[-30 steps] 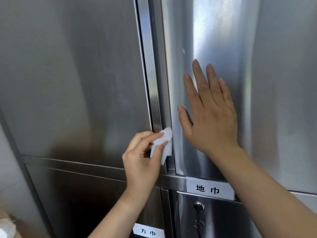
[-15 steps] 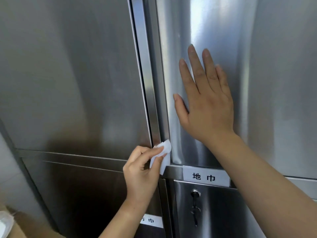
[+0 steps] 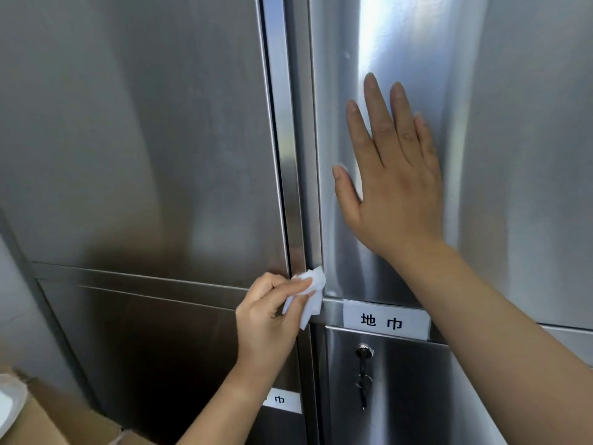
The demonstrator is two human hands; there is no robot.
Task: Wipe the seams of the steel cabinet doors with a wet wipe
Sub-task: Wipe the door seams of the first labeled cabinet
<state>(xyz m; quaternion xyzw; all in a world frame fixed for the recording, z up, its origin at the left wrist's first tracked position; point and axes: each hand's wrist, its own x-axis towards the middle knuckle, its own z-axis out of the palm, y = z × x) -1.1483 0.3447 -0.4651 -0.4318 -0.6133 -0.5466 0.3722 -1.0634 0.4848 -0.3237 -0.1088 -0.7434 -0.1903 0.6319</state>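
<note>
1. My left hand (image 3: 272, 319) pinches the crumpled wet wipe (image 3: 308, 292) between thumb and curled fingers. It sits at the foot of the vertical seam (image 3: 282, 187) between the two upper doors.
2. My right hand (image 3: 394, 187) lies flat on the upper right door (image 3: 529, 155), fingers straight, gripping nothing. Risk: my palm smears the polished steel.
3. The wipe is bunched and only a corner meets the metal. Risk: it rides over the groove and leaves grime inside.
4. Risk: the door's thin edge at this corner snags the wipe and tears it.
5. The paper label (image 3: 385, 321) sits just right of the wipe. Risk: moisture soaks or lifts it.
6. The lock with its key (image 3: 365, 351) is below. Risk: my knuckles knock it if I drop lower.
</note>
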